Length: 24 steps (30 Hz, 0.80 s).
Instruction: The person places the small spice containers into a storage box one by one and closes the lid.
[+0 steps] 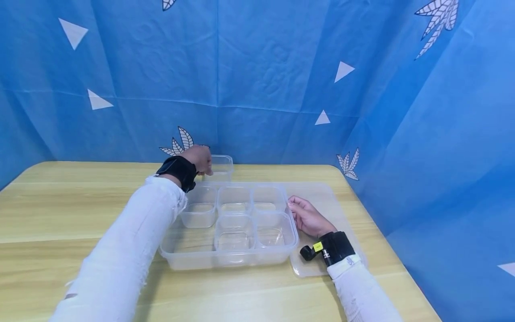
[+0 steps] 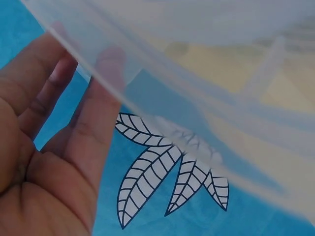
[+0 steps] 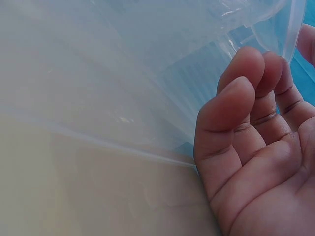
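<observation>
A large clear plastic box [image 1: 193, 259] sits mid-table with several small clear containers [image 1: 234, 232] inside; its front left part holds none. My left hand [image 1: 199, 159] reaches past its back left corner and pinches the left side of another small clear container [image 1: 222, 162]. In the left wrist view, translucent plastic [image 2: 216, 88] partly covers the fingertips, so the exact contact is hidden. At the large box's right wall, my right hand [image 1: 307, 217] grips the rim with curled fingers [image 3: 224, 105]. The thumb lies across the rim from them in the right wrist view.
A flat translucent lid [image 1: 322, 192] lies on the wooden table [image 1: 80, 214], under the right hand and beside the large box. Blue patterned cloth [image 1: 257, 80] hangs behind the table and along its right side.
</observation>
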Each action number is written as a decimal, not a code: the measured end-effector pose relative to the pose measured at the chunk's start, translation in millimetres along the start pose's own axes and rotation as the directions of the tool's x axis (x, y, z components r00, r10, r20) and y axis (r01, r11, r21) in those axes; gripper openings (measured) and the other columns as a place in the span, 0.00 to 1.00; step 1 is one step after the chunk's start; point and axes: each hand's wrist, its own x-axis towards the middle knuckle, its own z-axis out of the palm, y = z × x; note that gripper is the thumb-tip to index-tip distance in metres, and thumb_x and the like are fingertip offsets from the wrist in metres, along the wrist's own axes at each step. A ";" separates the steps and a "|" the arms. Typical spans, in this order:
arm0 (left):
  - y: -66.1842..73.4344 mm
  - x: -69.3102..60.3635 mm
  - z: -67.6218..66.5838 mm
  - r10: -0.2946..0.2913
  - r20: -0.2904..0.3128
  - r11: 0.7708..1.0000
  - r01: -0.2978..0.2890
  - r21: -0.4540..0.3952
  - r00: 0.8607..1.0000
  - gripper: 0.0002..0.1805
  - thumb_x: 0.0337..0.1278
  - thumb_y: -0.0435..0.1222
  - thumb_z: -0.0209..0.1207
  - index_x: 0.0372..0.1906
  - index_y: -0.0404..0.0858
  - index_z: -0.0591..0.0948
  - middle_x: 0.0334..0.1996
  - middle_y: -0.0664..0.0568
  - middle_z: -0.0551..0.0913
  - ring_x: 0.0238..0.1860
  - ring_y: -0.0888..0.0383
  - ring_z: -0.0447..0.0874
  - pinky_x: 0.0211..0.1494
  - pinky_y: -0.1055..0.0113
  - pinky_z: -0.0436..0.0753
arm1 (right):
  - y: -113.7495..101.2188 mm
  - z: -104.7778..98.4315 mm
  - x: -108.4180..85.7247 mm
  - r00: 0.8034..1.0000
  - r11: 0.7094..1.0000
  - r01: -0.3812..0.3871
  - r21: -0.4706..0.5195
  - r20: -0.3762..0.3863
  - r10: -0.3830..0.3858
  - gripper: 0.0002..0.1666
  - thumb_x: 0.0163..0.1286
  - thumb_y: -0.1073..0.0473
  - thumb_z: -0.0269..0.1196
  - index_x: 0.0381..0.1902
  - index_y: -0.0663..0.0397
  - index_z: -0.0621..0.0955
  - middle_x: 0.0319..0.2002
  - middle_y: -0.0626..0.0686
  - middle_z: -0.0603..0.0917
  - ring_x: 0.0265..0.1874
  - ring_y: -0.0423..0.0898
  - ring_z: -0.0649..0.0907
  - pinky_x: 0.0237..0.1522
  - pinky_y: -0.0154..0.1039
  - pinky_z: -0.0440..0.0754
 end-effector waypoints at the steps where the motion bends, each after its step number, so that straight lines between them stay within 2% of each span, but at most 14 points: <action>1: -0.2 -0.6 0.0 -0.002 -0.002 1.000 0.002 -0.003 1.000 0.14 0.59 0.35 0.65 0.19 0.37 0.79 0.18 0.50 0.77 0.22 0.55 0.72 0.30 0.65 0.73 | -0.2 0.0 0.3 1.000 1.000 -0.002 0.001 -0.001 0.002 0.07 0.75 0.56 0.56 0.37 0.52 0.74 0.27 0.44 0.78 0.23 0.34 0.78 0.28 0.26 0.79; 12: -2.9 -2.8 -1.9 -0.008 -0.023 1.000 0.008 -0.025 1.000 0.11 0.60 0.34 0.65 0.23 0.35 0.82 0.20 0.48 0.79 0.23 0.55 0.74 0.32 0.64 0.74 | -2.1 1.2 4.9 1.000 1.000 -0.023 -0.004 -0.006 0.023 0.07 0.76 0.57 0.53 0.36 0.52 0.74 0.26 0.44 0.77 0.23 0.34 0.77 0.27 0.26 0.77; 18: -3.8 -5.6 -3.3 0.025 -0.047 0.999 -0.024 0.022 0.999 0.16 0.59 0.35 0.65 0.17 0.37 0.79 0.15 0.51 0.75 0.20 0.56 0.71 0.32 0.64 0.74 | -2.2 0.4 6.4 1.000 1.000 -0.023 -0.016 0.000 0.023 0.07 0.76 0.56 0.54 0.37 0.52 0.74 0.26 0.44 0.77 0.23 0.35 0.77 0.28 0.27 0.78; 24: -1.4 -7.3 -5.0 0.061 -0.092 0.997 -0.056 0.050 0.994 0.16 0.59 0.35 0.66 0.17 0.37 0.79 0.14 0.52 0.75 0.21 0.56 0.73 0.34 0.63 0.74 | -2.9 -1.9 6.7 1.000 1.000 -0.009 -0.020 0.004 0.009 0.07 0.77 0.58 0.53 0.37 0.52 0.74 0.28 0.44 0.79 0.25 0.35 0.79 0.30 0.27 0.79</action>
